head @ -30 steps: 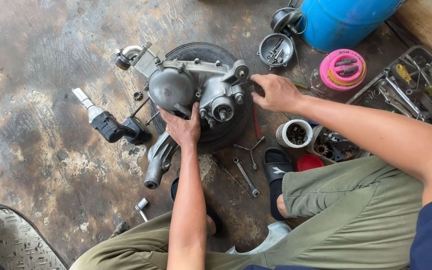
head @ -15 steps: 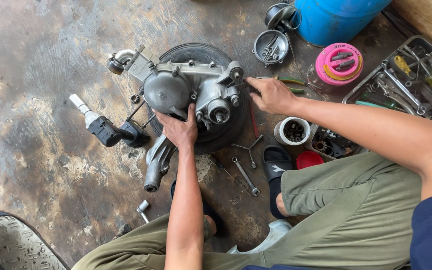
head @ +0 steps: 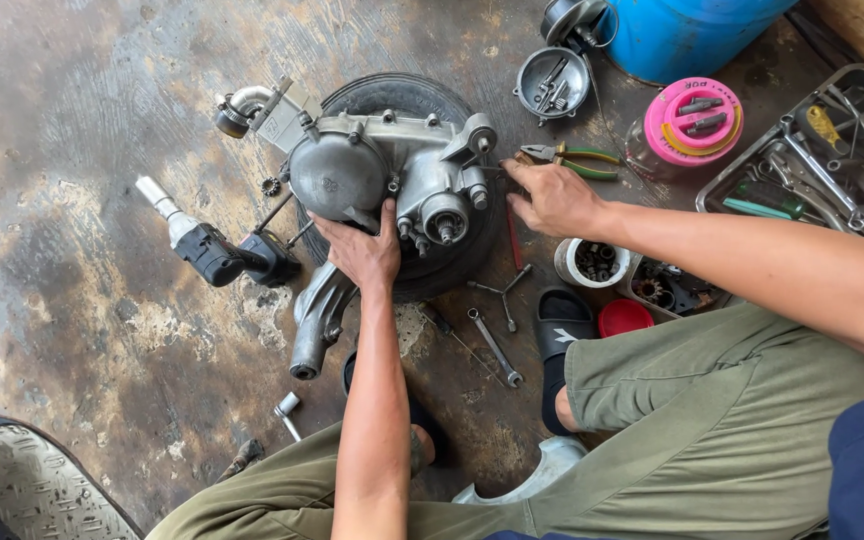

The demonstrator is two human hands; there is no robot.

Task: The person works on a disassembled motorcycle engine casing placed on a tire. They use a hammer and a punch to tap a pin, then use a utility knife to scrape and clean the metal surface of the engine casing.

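A grey metal engine case (head: 392,180) lies on a black tyre (head: 392,100) on the stained concrete floor. My left hand (head: 360,248) rests flat against the near side of the case, fingers spread over its round cover. My right hand (head: 552,198) is at the right edge of the tyre, fingers bent downward next to a red-handled tool (head: 514,240). Whether it grips anything I cannot tell. Green-handled pliers (head: 572,157) lie just beyond its knuckles.
A cordless impact wrench (head: 214,250) lies left of the engine. A spanner (head: 492,345), a Y-shaped wrench (head: 500,290), a white cup of small parts (head: 592,262), a pink-lidded jar (head: 687,125), a tool tray (head: 822,160), a blue drum (head: 682,35) surround my legs.
My right hand has slid from the case's right end down to the floor by the tyre's edge. The left hand stays on the case. The camera view shifted slightly.
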